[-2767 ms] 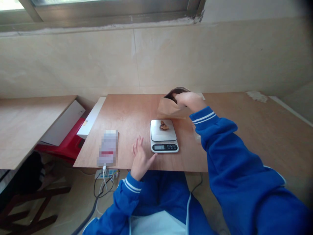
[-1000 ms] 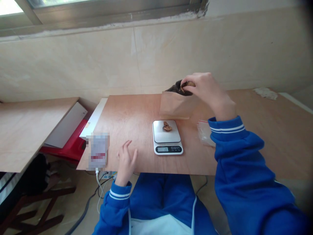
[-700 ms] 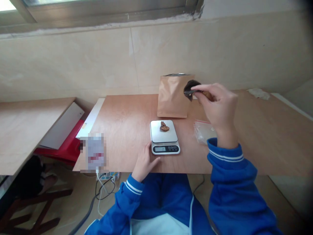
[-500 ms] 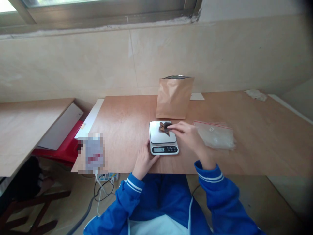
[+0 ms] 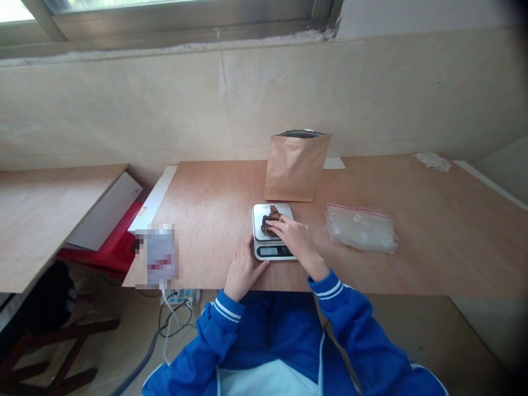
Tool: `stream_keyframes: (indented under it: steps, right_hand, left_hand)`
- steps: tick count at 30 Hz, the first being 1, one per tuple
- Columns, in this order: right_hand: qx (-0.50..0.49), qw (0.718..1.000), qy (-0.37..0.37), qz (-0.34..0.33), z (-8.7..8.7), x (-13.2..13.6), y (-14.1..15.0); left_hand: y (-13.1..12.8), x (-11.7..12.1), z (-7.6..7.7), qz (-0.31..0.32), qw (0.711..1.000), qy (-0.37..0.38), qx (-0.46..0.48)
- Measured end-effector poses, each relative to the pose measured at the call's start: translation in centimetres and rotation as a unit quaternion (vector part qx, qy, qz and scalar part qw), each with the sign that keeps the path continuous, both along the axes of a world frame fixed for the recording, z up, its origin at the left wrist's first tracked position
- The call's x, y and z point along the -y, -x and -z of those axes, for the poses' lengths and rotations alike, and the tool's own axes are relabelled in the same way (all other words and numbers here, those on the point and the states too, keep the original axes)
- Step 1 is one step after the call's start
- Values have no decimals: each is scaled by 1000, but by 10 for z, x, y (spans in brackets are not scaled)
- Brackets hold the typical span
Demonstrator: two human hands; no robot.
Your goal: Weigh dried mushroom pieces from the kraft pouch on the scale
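Observation:
A small digital kitchen scale (image 5: 259, 212) sits near the front edge of the wooden table (image 5: 214, 203). Brown dried pieces (image 5: 272, 211) lie on its steel platform. My right hand (image 5: 292, 236) reaches over the scale, its fingertips pinched on a dark dried piece (image 5: 266, 223) resting on the platform. My left hand (image 5: 242, 270) lies on the table at the scale's front left corner, fingers loosely apart, touching its side. Behind the scale an open kraft paper pouch (image 5: 296, 165) stands upright.
A clear zip bag (image 5: 359, 227) lies flat to the right of the scale. A phone (image 5: 159, 256) on a white cable sits at the table's left front corner. White boards (image 5: 153, 198) and a red stool (image 5: 111, 247) fill the gap beside a second table (image 5: 41, 214).
My right hand drew a dark piece out of the pouch, carried it down and set it onto the scale platform. My left hand moved in against the scale's left corner.

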State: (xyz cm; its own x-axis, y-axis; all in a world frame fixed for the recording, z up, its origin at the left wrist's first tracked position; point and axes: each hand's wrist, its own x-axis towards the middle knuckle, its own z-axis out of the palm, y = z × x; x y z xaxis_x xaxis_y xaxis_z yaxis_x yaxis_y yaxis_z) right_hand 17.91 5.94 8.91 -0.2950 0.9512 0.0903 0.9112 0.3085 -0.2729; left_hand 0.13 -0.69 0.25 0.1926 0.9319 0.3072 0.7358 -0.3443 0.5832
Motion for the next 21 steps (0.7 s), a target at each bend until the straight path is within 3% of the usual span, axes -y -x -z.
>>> stream_keyframes:
  steps: [7, 12, 16, 21]
  right_hand:
    - [-46, 996, 65, -37, -8, -11, -19]
    - [-187, 978, 81, -38, -17, -11, -38]
    - [-294, 952, 63, 65, 5, -11, -45]
    - [-408, 904, 67, 111, 43, -13, -39]
  left_hand:
    - [0, 1, -3, -3, 1000, 0, -6]
    - [0, 1, -3, 0, 1000, -5, -11]
    - [-1, 2, -4, -3, 1000, -5, -10]
    - [-1, 2, -6, -4, 1000, -3, -2]
